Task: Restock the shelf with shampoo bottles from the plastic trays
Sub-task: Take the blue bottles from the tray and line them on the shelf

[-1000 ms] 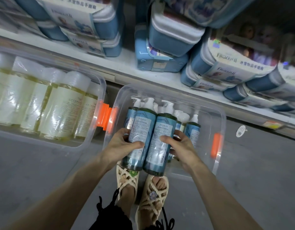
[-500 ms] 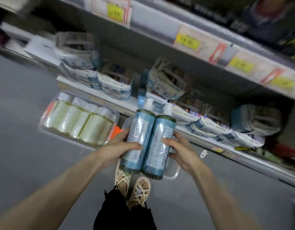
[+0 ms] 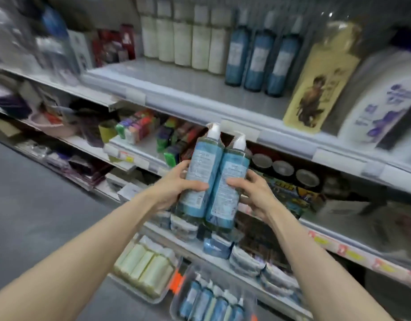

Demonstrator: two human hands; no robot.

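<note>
Down below, right tray (image 3: 176, 304) of blue bottles (image 3: 207, 302), left tray (image 3: 151, 299) of cream bottles (image 3: 144, 267)

A yellow bottle (image 3: 320, 72) stands beside a white purple-printed bottle (image 3: 382, 98), above lidded jars (image 3: 283, 169) and what look like bright sponges (image 3: 136, 128).

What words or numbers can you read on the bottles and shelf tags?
No text reads clearly here.
Labels of the held blue pump bottles: too small and blurred.
Purple print on the white bottle: blurred.
Print on the yellow bottle: blurred.
Shelf-edge price tags: blurred.
</note>
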